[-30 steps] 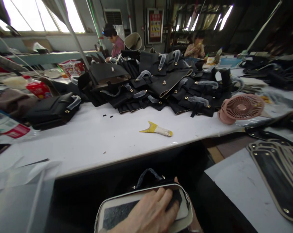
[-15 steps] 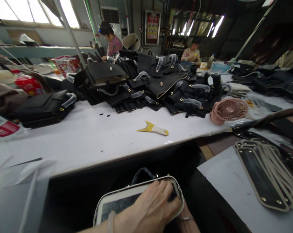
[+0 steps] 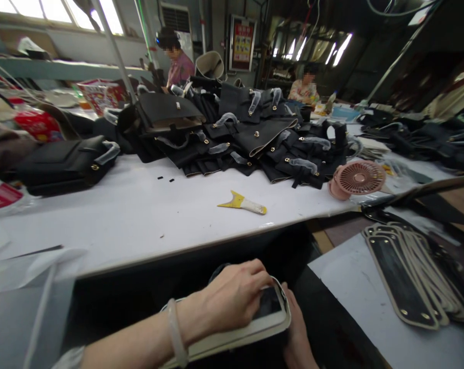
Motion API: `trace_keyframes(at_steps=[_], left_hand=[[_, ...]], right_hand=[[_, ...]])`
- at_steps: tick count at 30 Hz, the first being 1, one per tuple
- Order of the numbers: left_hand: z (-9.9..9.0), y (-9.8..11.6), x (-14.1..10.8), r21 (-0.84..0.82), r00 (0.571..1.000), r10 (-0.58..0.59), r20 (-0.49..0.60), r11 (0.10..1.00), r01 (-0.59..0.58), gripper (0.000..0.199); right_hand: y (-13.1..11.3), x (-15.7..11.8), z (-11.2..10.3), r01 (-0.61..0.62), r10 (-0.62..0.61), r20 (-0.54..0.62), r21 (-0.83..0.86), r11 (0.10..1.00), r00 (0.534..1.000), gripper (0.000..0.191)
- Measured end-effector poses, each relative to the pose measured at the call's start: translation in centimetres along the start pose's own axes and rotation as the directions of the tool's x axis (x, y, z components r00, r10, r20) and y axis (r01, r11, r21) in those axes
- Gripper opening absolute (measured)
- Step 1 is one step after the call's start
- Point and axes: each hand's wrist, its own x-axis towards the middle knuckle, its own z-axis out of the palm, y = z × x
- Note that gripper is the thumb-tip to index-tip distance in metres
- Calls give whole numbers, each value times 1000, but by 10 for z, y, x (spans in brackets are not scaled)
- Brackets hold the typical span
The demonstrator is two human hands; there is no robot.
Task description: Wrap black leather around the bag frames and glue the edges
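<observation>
Low in the view, below the table's front edge, is a black bag piece (image 3: pixel 268 303) with a pale rounded rim. My left hand (image 3: pixel 237 292), a pale bangle at its wrist, reaches across it with fingers curled on the upper edge of the rim. My right hand (image 3: pixel 296 328) is against the outer right side of the piece, its fingers partly hidden behind the rim. Most of the bag's left part is covered by my left forearm. On the white table (image 3: pixel 132 220) beyond lies a yellow and white tool (image 3: pixel 242 203).
Black bags (image 3: pixel 224 133) with wrapped handles are piled across the table. A pink fan (image 3: pixel 358 178) stands at its right edge. Rimmed black panels (image 3: pixel 404 279) are stacked at the right. Another black bag (image 3: pixel 62 164) lies left. Two people work in the background.
My left hand has moved up toward the upper edge of the rim, and its forearm covers more of the bag. More of my right hand shows at the right side. The bag piece has tilted.
</observation>
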Motion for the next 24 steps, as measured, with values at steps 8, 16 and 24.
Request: trace_keyframes(at_steps=[8, 16, 24], left_hand=[[18, -38, 49, -107, 970, 211, 118, 974, -199, 25], [26, -45, 64, -117, 945, 254, 204, 965, -234, 20], [37, -57, 73, -249, 950, 229, 214, 953, -174, 27]], right_hand=[[-27, -47, -19, 20, -38, -75, -230, 973, 996, 55], [-25, -37, -16, 112, -129, -25, -357, 927, 991, 46], [-27, -42, -9, 41, -89, -109, -380, 924, 990, 49]])
